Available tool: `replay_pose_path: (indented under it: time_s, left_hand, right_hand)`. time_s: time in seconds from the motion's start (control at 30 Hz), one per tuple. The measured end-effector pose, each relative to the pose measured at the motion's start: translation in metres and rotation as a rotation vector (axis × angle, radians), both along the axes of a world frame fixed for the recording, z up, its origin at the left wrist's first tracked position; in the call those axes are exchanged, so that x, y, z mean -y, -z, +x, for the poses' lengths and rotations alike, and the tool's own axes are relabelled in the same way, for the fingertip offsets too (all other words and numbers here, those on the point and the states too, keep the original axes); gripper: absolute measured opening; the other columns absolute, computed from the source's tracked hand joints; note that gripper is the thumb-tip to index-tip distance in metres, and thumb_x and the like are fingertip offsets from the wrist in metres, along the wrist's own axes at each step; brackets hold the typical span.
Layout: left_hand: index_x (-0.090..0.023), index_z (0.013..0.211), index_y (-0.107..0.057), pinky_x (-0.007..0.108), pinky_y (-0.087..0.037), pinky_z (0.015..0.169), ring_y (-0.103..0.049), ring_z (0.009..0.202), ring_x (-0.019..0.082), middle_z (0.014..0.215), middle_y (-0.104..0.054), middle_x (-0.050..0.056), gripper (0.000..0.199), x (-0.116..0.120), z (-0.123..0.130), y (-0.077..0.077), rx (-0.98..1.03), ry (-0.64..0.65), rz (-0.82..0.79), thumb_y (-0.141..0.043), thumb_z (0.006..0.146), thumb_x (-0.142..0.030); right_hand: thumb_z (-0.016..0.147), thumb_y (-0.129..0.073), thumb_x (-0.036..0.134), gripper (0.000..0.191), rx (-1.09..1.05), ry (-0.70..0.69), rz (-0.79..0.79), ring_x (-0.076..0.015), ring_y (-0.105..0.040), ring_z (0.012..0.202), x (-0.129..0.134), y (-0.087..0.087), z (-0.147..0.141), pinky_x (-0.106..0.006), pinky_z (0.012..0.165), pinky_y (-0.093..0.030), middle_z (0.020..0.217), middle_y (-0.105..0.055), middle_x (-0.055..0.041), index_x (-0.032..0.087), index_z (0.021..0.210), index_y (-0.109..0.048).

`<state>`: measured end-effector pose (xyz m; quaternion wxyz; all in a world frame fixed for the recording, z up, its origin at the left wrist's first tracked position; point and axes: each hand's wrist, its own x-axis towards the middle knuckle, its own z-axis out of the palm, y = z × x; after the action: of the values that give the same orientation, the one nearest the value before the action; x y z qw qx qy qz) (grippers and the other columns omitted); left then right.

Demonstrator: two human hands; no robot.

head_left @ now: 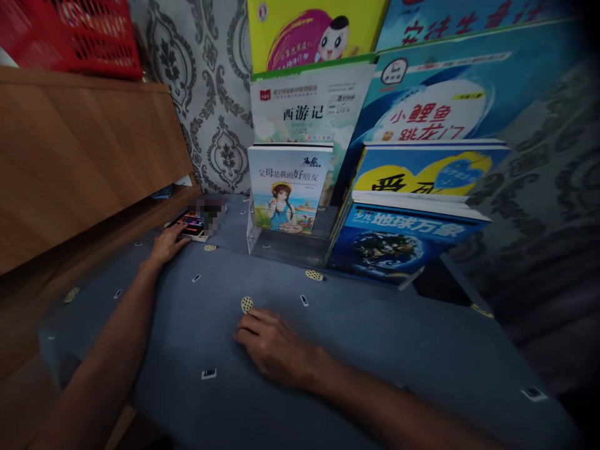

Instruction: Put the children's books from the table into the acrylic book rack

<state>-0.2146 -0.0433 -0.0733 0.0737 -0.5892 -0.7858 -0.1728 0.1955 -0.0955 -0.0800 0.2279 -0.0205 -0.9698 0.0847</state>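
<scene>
At the back left of the table, my left hand (169, 245) is at the near left corner of a dark-covered book (209, 215) lying flat. Its fingers reach onto the cover, and the thumb is by the near edge. My right hand (276, 347) rests on the blue-grey tablecloth (225, 412) with its fingers curled in and nothing visible in them. Beyond it stands a clear book rack (285, 249). A picture book with a girl on its cover (290, 181) leans in the left column, and a blue book with a globe (389, 244) leans in the right column.
Taller books, among them a white-green one (304, 103) and a blue one (435, 94), stand behind in the rack. A wooden cabinet (89, 156) borders the left side, with a red basket (94, 37) on top. Patterned wallpaper (225, 150) covers the wall.
</scene>
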Motion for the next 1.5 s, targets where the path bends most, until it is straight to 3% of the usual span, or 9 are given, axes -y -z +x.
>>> replay_pose_path:
  time_s: [0.37, 0.7, 0.87, 1.1, 1.23, 1.33, 1.5]
  left_hand:
    - [-0.021, 0.122, -0.068, 0.032, -0.049, 0.090, -0.066, 0.111, 0.026, 0.122, -0.072, 0.009, 0.044, 0.002, 0.005, -0.010, -0.043, -0.070, 0.092, -0.040, 0.096, -0.042]
    - [-0.018, 0.095, -0.070, 0.032, -0.046, 0.078, -0.066, 0.092, 0.025, 0.096, -0.073, 0.011, 0.048, -0.003, 0.022, -0.019, -0.137, -0.025, 0.100, -0.032, 0.098, -0.046]
    - [-0.019, 0.089, -0.069, 0.034, -0.047, 0.078, -0.065, 0.091, 0.027, 0.096, -0.072, 0.012, 0.048, -0.006, 0.032, -0.019, -0.189, -0.033, 0.108, -0.031, 0.099, -0.047]
    - [-0.017, 0.100, -0.066, 0.042, -0.049, 0.090, -0.062, 0.105, 0.031, 0.115, -0.067, 0.016, 0.040, -0.005, 0.051, -0.016, -0.253, 0.019, 0.068, -0.042, 0.094, -0.049]
    - [-0.018, 0.112, -0.062, 0.044, -0.048, 0.094, -0.060, 0.109, 0.031, 0.114, -0.066, 0.014, 0.037, -0.010, 0.082, -0.031, -0.190, 0.120, 0.185, -0.043, 0.094, -0.045]
    - [-0.018, 0.120, -0.058, 0.040, -0.046, 0.098, -0.058, 0.111, 0.027, 0.114, -0.065, 0.012, 0.035, -0.012, 0.128, -0.050, -0.130, 0.311, 0.397, -0.037, 0.097, -0.035]
    - [-0.020, 0.123, -0.058, 0.040, -0.044, 0.099, -0.057, 0.108, 0.025, 0.112, -0.064, 0.010, 0.033, -0.010, 0.209, -0.074, -0.172, 0.562, 0.458, -0.035, 0.100, -0.027]
  right_hand:
    - [0.087, -0.056, 0.004, 0.014, 0.058, -0.008, -0.084, -0.0178, -0.059, 0.085, -0.002, -0.005, 0.002, -0.029, 0.083, -0.048, 0.089, -0.068, -0.0056, 0.017, 0.087, -0.061]
    - [0.089, -0.054, 0.007, 0.015, 0.092, 0.032, -0.137, -0.0175, -0.059, 0.089, -0.001, -0.003, 0.003, -0.028, 0.085, -0.049, 0.094, -0.069, -0.0051, 0.018, 0.093, -0.063]
    - [0.091, -0.054, 0.008, 0.015, 0.095, 0.043, -0.167, -0.0166, -0.060, 0.092, -0.001, -0.005, 0.003, -0.029, 0.091, -0.048, 0.093, -0.069, -0.0057, 0.018, 0.096, -0.064]
    - [0.089, -0.053, 0.009, 0.014, 0.132, 0.054, -0.073, -0.0169, -0.062, 0.089, 0.001, -0.013, 0.003, -0.028, 0.089, -0.050, 0.092, -0.070, -0.0055, 0.017, 0.093, -0.065]
    - [0.088, -0.054, 0.009, 0.014, 0.148, 0.055, -0.006, -0.0166, -0.062, 0.088, 0.001, -0.014, 0.002, -0.027, 0.087, -0.050, 0.093, -0.071, -0.0054, 0.016, 0.093, -0.066]
    - [0.088, -0.056, 0.013, 0.011, 0.162, 0.049, 0.052, -0.0169, -0.061, 0.086, 0.000, -0.013, 0.000, -0.027, 0.085, -0.050, 0.091, -0.071, -0.0045, 0.016, 0.092, -0.066]
    - [0.090, -0.057, 0.016, 0.010, 0.142, 0.028, 0.102, -0.0166, -0.060, 0.086, -0.001, -0.012, -0.002, -0.027, 0.087, -0.048, 0.093, -0.072, -0.0033, 0.017, 0.090, -0.066]
